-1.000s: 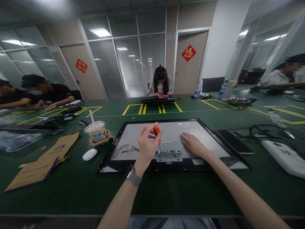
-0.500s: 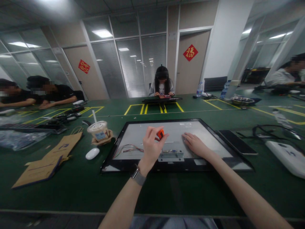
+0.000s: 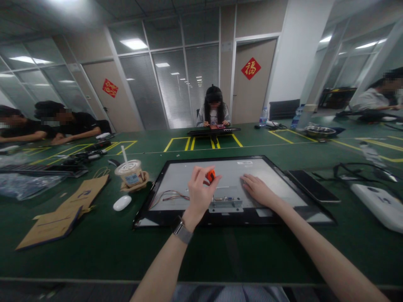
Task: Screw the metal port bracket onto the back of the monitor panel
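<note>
My left hand (image 3: 201, 186) is closed in a pinch around the orange-and-black handle of what looks like a screwdriver (image 3: 210, 175). Its shaft and tip are hidden behind the fingers. Just below is a metal bracket (image 3: 226, 204) with small connectors, on the back of a flat display panel (image 3: 185, 172). My right hand (image 3: 258, 189) lies flat on the panel's grey surface, fingers stretched out and holding nothing. Thin coloured wires (image 3: 171, 196) run across the panel left of my left hand.
On the left are a drink cup (image 3: 129, 172), a white mouse (image 3: 122, 203) and brown paper bags (image 3: 63, 218). To the right lie a black phone-like slab (image 3: 313, 186), cables and a white device (image 3: 378, 205). A person (image 3: 214, 109) sits opposite; others sit at the sides.
The orange-and-black handle has shifted and turned very slightly within the left fingers. My right hand stays in place on the panel.
</note>
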Demonstrator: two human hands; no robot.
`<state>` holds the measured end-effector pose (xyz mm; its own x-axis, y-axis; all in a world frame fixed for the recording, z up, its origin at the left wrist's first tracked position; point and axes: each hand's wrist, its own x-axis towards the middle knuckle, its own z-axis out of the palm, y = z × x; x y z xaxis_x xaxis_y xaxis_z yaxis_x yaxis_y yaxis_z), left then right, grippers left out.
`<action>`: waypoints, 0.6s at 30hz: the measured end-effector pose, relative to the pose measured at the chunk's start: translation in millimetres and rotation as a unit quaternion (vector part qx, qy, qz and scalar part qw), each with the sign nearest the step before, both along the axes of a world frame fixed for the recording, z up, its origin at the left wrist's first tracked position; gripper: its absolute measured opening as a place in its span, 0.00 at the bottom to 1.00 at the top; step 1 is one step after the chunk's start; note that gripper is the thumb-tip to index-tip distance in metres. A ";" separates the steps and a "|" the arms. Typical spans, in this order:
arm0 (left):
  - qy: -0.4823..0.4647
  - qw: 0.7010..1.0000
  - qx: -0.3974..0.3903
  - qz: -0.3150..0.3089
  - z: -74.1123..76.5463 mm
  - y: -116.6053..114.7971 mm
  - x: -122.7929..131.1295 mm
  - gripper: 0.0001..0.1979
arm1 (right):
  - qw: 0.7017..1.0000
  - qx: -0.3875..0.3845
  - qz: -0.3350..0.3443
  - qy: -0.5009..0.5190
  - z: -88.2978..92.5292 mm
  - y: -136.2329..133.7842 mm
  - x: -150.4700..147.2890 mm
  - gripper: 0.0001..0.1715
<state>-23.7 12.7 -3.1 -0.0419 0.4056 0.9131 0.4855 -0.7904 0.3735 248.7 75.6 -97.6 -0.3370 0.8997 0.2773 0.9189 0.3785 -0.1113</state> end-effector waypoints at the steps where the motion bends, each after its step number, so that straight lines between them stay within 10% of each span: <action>1: 0.000 1.000 -0.001 0.000 -0.3 0.0 0.0 0.11 | 1.000 -0.001 -0.002 -0.001 0.7 -0.4 -0.1 0.28; 18: -0.004 1.000 -0.009 0.014 -3.1 3.5 -0.4 0.12 | 1.000 0.001 -0.009 -0.011 1.1 -0.5 -1.6 0.27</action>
